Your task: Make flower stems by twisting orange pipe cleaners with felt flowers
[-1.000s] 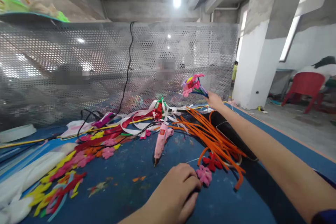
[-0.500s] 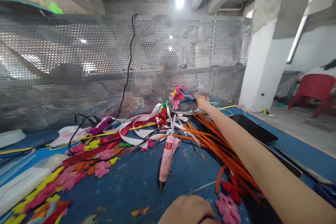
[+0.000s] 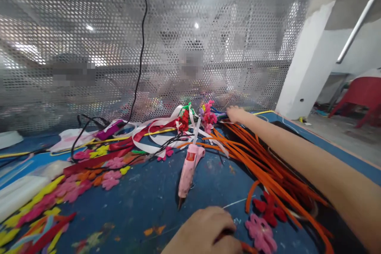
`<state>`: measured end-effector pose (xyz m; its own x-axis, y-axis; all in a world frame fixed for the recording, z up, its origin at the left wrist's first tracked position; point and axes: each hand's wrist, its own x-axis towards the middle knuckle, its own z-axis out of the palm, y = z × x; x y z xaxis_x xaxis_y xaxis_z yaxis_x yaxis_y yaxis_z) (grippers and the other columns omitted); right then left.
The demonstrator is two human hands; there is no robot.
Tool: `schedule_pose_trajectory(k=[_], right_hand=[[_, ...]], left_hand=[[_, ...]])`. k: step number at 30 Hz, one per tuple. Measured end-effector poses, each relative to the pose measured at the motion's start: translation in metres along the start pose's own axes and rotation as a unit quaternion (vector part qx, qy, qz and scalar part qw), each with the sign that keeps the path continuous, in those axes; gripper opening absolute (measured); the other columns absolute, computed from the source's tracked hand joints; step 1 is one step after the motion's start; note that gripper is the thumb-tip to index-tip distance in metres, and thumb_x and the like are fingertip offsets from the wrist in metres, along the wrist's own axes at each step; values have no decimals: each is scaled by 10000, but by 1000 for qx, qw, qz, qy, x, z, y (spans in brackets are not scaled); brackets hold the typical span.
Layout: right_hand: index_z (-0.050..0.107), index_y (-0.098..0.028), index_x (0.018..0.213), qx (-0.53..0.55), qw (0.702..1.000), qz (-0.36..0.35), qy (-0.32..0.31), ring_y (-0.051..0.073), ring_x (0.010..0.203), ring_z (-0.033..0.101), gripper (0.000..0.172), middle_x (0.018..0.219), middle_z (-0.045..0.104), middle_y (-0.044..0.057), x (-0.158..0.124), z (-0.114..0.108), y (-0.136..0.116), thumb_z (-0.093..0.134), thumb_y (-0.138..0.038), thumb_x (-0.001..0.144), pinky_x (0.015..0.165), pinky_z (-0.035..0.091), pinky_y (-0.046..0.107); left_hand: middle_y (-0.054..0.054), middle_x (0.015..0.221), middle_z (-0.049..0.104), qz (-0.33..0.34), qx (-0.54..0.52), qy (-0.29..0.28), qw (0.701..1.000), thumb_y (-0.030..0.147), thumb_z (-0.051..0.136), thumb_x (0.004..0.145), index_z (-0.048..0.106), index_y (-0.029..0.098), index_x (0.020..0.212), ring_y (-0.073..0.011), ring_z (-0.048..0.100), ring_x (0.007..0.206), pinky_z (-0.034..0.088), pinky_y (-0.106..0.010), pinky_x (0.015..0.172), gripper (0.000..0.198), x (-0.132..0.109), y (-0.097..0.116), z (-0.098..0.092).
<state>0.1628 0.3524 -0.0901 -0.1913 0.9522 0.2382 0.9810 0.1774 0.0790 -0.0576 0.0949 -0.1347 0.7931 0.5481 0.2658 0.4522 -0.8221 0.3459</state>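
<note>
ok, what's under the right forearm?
Along the near side of the right forearm: orange strips. Past its far side: part of a dark object. The stretch directly beneath is covered by the arm, so can't tell whether the two meet there.

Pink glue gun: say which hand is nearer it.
Left: the left hand is close by the nozzle of the pink glue gun; the right hand is farther off, beyond it to the right.
</note>
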Motion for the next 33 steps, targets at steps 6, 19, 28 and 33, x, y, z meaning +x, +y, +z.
schedule_pose_trajectory(k=[6,19,28,33], right_hand=[[481,-89,1166,-21,997,-66,36,296,1135,429,344,1181,499,199,-38,-18,-5,368,-79,841,905,349,393],[505,-119,1183,62,986,-155,5,190,1045,544,436,1193,573,120,7,-13,20,462,-25,760,824,386,222],[582,-106,1053,87,985,-141,49,158,851,574,316,984,643,87,16,-17,21,515,-127,745,697,393,210],[682,-159,840,76,977,-194,-41,126,644,591,248,760,680,20,9,-15,18,592,-368,743,546,370,184]], left_hand=[[-31,994,608,4,-1,21,1000,102,458,789,568,231,958,-168,532,1002,439,-288,883,240,0,10,-6],[-25,961,608,35,57,28,997,106,469,792,532,210,957,-172,548,940,459,-287,811,205,0,6,-1],[8,873,623,109,98,91,985,339,336,939,553,197,908,-119,572,882,452,-214,765,261,3,-9,7],[3,886,627,106,101,84,986,309,356,937,557,192,913,-121,573,891,455,-214,764,234,3,-8,4]])
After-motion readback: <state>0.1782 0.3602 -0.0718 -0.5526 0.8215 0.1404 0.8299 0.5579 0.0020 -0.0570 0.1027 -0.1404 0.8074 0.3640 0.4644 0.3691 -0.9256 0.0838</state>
